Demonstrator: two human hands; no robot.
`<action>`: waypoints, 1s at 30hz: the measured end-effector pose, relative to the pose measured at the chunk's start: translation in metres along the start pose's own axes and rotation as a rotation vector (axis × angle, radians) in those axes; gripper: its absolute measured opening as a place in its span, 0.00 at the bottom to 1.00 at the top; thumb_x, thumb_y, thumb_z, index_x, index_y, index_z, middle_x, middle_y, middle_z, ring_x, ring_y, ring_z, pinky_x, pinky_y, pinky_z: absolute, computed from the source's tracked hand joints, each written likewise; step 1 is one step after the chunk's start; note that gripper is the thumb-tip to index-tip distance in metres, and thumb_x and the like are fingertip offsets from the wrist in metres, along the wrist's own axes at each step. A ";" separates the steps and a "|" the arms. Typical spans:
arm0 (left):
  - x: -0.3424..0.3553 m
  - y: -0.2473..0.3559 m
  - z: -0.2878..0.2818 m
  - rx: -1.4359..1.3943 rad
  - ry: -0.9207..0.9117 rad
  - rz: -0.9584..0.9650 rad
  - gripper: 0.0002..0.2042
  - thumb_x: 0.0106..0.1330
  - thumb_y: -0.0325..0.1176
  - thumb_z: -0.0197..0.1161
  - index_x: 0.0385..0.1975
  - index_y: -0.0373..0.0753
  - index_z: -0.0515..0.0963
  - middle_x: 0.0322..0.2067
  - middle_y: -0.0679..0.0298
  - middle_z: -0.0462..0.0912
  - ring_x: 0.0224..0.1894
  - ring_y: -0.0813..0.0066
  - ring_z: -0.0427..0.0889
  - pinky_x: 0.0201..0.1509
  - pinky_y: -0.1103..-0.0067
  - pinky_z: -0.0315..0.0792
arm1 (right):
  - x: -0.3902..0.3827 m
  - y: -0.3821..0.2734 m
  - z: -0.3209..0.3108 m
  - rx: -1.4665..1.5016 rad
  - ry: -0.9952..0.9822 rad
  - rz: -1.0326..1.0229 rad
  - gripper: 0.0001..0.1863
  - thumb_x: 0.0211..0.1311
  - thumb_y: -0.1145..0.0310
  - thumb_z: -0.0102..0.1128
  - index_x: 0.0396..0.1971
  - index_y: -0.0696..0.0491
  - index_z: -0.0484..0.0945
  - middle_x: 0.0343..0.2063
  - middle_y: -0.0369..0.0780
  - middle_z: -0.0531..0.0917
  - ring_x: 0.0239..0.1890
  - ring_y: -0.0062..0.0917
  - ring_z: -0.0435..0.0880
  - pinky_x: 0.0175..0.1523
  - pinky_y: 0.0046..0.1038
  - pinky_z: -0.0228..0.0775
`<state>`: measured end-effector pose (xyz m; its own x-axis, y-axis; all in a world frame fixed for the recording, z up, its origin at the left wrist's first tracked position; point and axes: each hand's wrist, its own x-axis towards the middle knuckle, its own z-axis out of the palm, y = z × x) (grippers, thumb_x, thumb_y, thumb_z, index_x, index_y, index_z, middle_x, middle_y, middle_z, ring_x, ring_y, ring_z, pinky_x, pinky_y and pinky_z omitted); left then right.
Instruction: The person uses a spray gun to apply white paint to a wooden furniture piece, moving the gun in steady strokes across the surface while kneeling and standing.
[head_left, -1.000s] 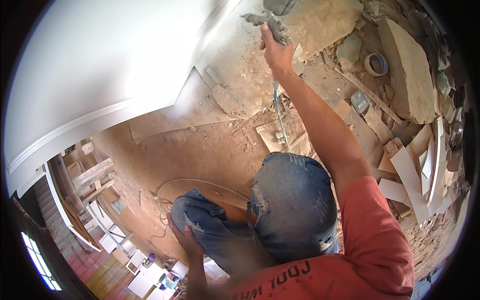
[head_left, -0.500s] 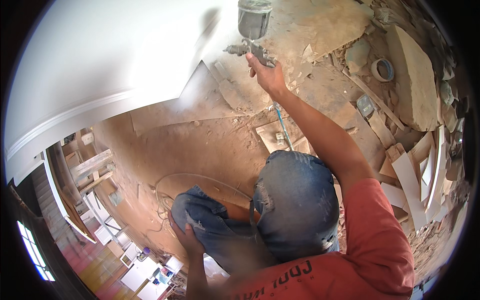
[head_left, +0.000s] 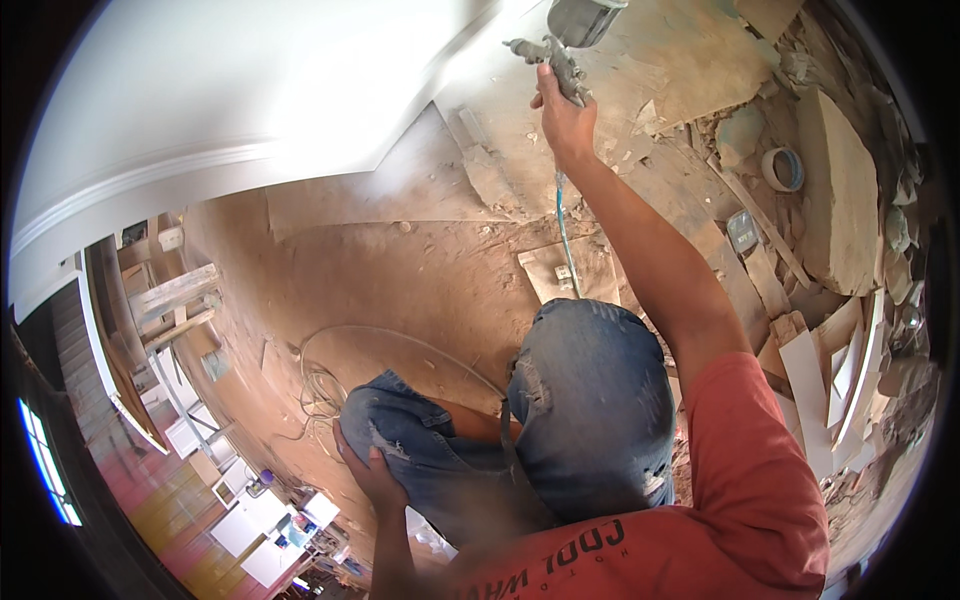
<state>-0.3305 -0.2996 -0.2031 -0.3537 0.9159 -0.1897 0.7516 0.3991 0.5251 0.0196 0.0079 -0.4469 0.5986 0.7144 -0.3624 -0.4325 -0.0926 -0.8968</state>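
Note:
Raised at the top, my right hand (head_left: 568,128) is closed round the handle of a grey spray gun (head_left: 556,66). The gun's cup (head_left: 584,20) is on its upper side and is partly cut off by the picture's edge. Its nozzle faces left toward a large white panel (head_left: 250,90) with a moulded groove. A pale haze hangs by the panel's lower corner. A blue air hose (head_left: 563,225) runs down from the gun's handle. My left hand (head_left: 375,478) lies against the side of my bent left knee (head_left: 390,415), fingers stretched out, holding nothing.
A coiled hose (head_left: 322,390) lies on the dusty brown floor (head_left: 400,280) beside my left knee. At the right are a large stone-like slab (head_left: 838,190), a tape roll (head_left: 782,169) and board offcuts (head_left: 810,385). A cluttered white table (head_left: 250,520) stands at lower left.
My right hand has moved up and to the right with the spray gun, along the white panel's edge. My left hand stays on the knee. The whole view has shifted slightly.

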 end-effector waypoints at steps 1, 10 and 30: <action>-0.001 -0.002 0.000 -0.025 0.009 -0.013 0.34 0.63 0.33 0.47 0.72 0.33 0.50 0.69 0.47 0.55 0.72 0.53 0.55 0.74 0.67 0.46 | -0.004 0.004 0.002 -0.035 -0.034 0.029 0.24 0.60 0.47 0.67 0.26 0.58 0.82 0.19 0.35 0.79 0.24 0.18 0.76 0.31 0.26 0.68; -0.017 -0.011 -0.007 -0.002 0.044 -0.045 0.33 0.69 0.41 0.46 0.72 0.31 0.50 0.71 0.49 0.54 0.73 0.58 0.53 0.74 0.68 0.46 | -0.063 0.044 0.041 -0.257 -0.274 0.085 0.27 0.59 0.43 0.67 0.19 0.54 0.79 0.15 0.32 0.75 0.21 0.17 0.73 0.31 0.25 0.67; -0.002 -0.006 -0.001 0.103 -0.004 0.029 0.32 0.70 0.38 0.44 0.72 0.34 0.49 0.71 0.48 0.54 0.73 0.56 0.53 0.75 0.68 0.45 | 0.018 -0.011 -0.016 0.054 0.004 0.055 0.23 0.63 0.48 0.64 0.28 0.56 0.78 0.19 0.34 0.76 0.19 0.16 0.71 0.25 0.22 0.61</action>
<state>-0.3348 -0.3042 -0.2047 -0.3292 0.9271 -0.1790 0.8147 0.3747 0.4426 0.0459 0.0103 -0.4470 0.5754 0.7066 -0.4119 -0.5009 -0.0938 -0.8604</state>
